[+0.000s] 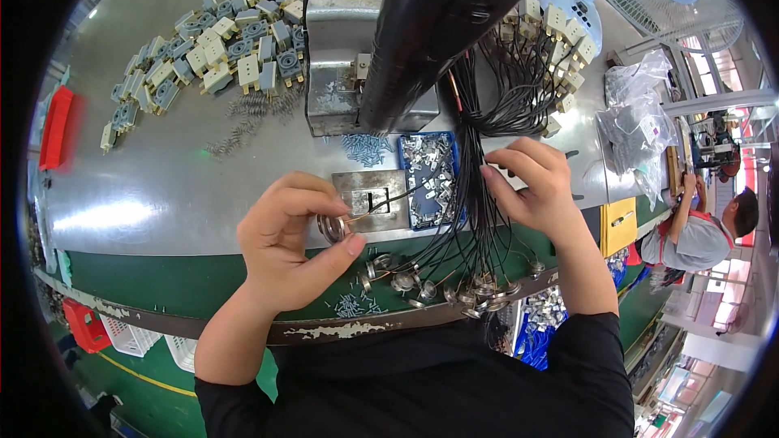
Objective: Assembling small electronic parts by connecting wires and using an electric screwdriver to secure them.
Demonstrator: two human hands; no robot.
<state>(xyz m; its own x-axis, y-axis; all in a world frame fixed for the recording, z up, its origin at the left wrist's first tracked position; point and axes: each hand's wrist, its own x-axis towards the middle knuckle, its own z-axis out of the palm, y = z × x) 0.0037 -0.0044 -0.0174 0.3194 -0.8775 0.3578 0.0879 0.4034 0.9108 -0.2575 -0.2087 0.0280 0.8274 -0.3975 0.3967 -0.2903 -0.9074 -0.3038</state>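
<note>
Counter (134, 186): smooth metal, glossy w/ glare; front edge (333, 329) rough, paint chipped. Disc (330, 229): shiny metal. Wires (473, 186): smooth plastic coating, semi-matt. Housings (247, 71): matt plastic. Tray (456, 154): plastic. Bag (637, 85): crinkly glossy plastic. Sleeve (223, 405): matt cloth.

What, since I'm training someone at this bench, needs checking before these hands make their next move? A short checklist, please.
1. Left hand holding the round metal part: ok.
2. Right hand gripping the black wire bundle: cannot tell; fingertips are at its edge.
3. Metal plate uncovered: not ok; a thin wire crosses over it in this view.
4. Blue tray holding small metal pieces: ok.
5. Small screws all contained: not ok; some lie loose near the bench edge.
</note>
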